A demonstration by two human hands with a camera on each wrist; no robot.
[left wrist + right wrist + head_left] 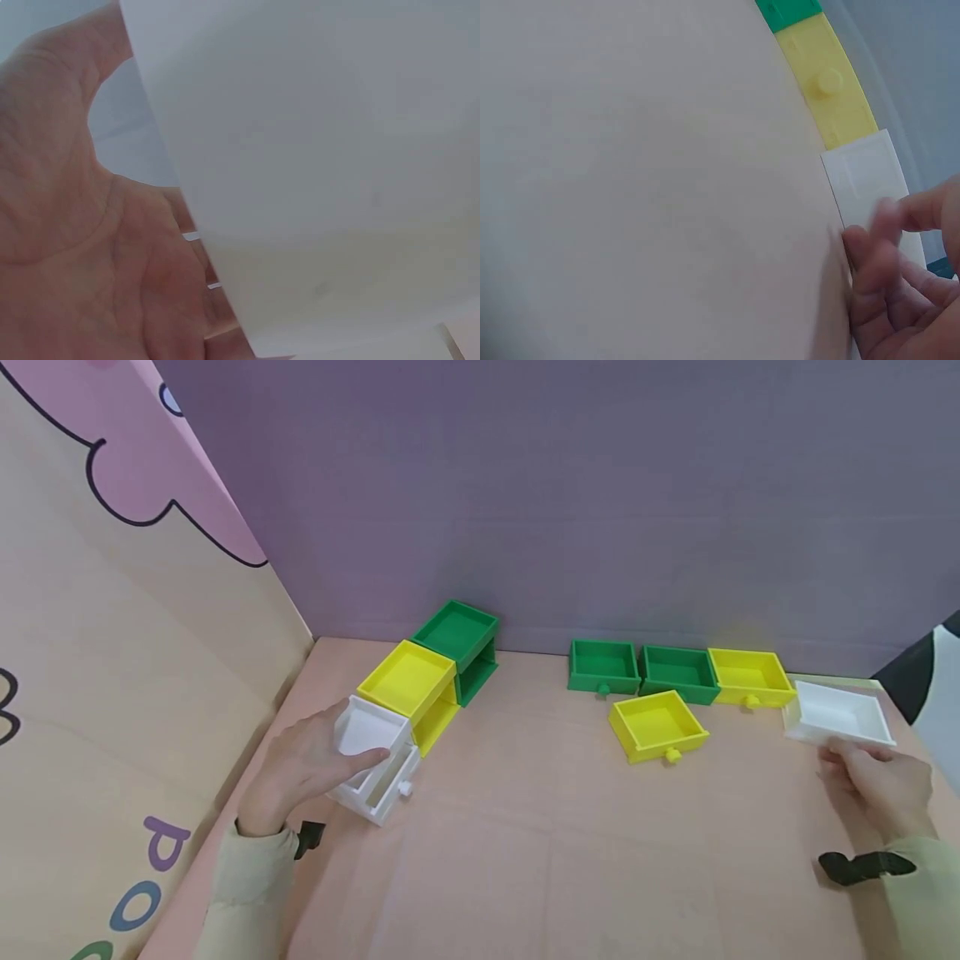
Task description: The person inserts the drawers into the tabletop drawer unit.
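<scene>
My left hand (307, 768) grips a small white drawer case (370, 727), its thumb reaching over the top and its fingers along the far side. A white drawer (396, 783) with a round knob sticks partly out of that case's front. The left wrist view has the case's smooth white wall (315, 165) beside my palm. Over at the right, my right hand (885, 781) has its thumb and fingers together at the front of another white drawer (843, 713). That drawer's knob is hidden behind the fingers (874, 274).
Yellow (408, 681) and green (457, 633) drawer cases line up diagonally behind the white one. Two green drawers (603, 665) and a yellow drawer (750, 677) stand along the back wall (570, 510). Another yellow drawer (658, 727) sits in front of them on the pink tabletop (562, 843).
</scene>
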